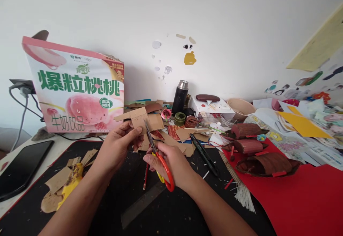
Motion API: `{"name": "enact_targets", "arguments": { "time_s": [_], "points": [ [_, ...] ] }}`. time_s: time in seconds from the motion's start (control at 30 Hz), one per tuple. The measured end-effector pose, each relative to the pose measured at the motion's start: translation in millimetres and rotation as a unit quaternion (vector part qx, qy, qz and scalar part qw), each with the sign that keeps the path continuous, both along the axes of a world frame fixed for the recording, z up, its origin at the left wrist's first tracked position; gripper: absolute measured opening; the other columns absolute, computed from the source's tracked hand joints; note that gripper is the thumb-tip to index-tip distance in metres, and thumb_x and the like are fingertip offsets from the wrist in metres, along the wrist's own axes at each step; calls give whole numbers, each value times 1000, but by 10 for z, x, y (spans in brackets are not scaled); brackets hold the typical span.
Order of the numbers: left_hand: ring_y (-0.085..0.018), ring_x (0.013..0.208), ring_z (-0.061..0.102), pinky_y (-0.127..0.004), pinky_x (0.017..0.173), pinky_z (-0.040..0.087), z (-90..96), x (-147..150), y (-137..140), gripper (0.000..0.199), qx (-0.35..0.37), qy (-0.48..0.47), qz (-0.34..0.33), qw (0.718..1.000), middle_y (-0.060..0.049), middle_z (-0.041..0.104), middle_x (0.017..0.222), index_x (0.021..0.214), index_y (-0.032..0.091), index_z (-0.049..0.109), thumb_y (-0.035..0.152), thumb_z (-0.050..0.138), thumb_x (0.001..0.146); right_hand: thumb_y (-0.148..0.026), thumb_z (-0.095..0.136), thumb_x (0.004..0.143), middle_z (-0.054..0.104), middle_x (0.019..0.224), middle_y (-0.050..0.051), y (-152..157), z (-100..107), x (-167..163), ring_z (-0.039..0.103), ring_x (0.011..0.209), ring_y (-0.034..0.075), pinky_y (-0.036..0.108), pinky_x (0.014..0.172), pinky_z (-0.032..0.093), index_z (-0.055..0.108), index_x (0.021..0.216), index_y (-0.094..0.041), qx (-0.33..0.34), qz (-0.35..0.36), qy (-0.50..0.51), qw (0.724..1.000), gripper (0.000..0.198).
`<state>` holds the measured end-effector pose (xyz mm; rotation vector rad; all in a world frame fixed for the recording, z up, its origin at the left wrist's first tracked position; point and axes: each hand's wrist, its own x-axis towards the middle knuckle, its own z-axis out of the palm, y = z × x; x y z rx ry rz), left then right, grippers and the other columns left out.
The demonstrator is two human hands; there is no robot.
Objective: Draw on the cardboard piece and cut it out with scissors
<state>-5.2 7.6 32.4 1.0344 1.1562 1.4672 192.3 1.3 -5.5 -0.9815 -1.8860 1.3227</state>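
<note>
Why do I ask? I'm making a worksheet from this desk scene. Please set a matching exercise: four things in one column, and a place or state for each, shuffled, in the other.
Things
1. Scissors
2. Phone
3. Flask
4. Cardboard

Places and states
A. Upright near the wall
B. Pinched in the left hand
C. Lying flat, far left
D. In the right hand

Right pairs: 1-D, 2-C, 3-A, 4-B
</note>
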Motion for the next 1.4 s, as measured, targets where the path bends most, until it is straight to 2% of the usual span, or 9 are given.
{"name": "enact_targets", "arguments": {
  "time_s": [0.17,0.27,0.4,0.5,0.67,0.87,1.1,1.27,1.4],
  "points": [
    [-15,56,63,-25,50,46,-60,5,20,48,-10,-24,-2,1000,-1,69,67,85,18,75,55,101,68,-53,79,101,71,75,-1,25,-40,-19,70,55,15,24,54,56,74,111,-21,-45,-33,14,998,34],
    [-18,70,70,-27,59,54,-91,-73,73,52,16,-67,57,996,-3,75,84,95,21,76,65,95,76,-55,78,102,67,71,-3,46,-57,-2,64,49,13,22,47,50,74,111,-21,-40,-45,21,998,35],
    [-19,87,73,-28,72,59,-77,-223,145,45,68,-115,165,977,-4,79,102,103,27,80,63,92,81,-50,78,103,69,71,-2,43,-19,28,66,53,14,23,51,50,74,109,-22,-10,-30,-7,999,29],
    [-20,92,72,-27,70,56,-53,-267,150,42,85,-81,179,977,-6,81,108,103,25,84,59,94,80,-46,77,103,73,77,0,12,19,27,69,60,15,25,57,52,76,105,-23,33,-8,-42,999,23],
    [-14,73,62,-23,61,48,-50,-282,127,40,47,1,165,985,-3,78,85,91,20,87,48,101,67,-46,76,105,77,84,2,-11,44,18,73,68,18,27,63,54,78,102,-23,68,-6,-57,996,24],
    [-8,54,48,-18,48,39,-39,-317,149,35,39,-66,146,986,2,63,60,77,18,82,35,105,56,-52,82,100,78,83,2,-8,52,14,74,70,19,27,63,53,80,106,-22,43,-4,-48,998,31],
    [-8,56,51,-15,47,41,-54,-282,177,28,62,-96,168,979,2,65,65,80,17,82,27,101,62,-53,85,98,80,90,3,7,-32,2,79,86,23,27,69,54,79,109,-20,-5,22,19,1000,36],
    [-8,55,51,-16,45,39,-65,-286,184,26,69,-104,175,977,1,65,66,82,15,83,24,98,63,-61,94,88,81,92,3,29,-60,12,80,89,25,29,73,57,77,117,-20,-32,52,25,998,53],
    [-7,54,51,-17,46,37,-27,-261,160,25,71,-111,182,974,0,65,66,84,13,83,21,98,65,-65,98,80,83,97,6,23,-72,9,84,95,29,35,83,64,74,126,-21,-86,84,58,991,68]
  ]
}}
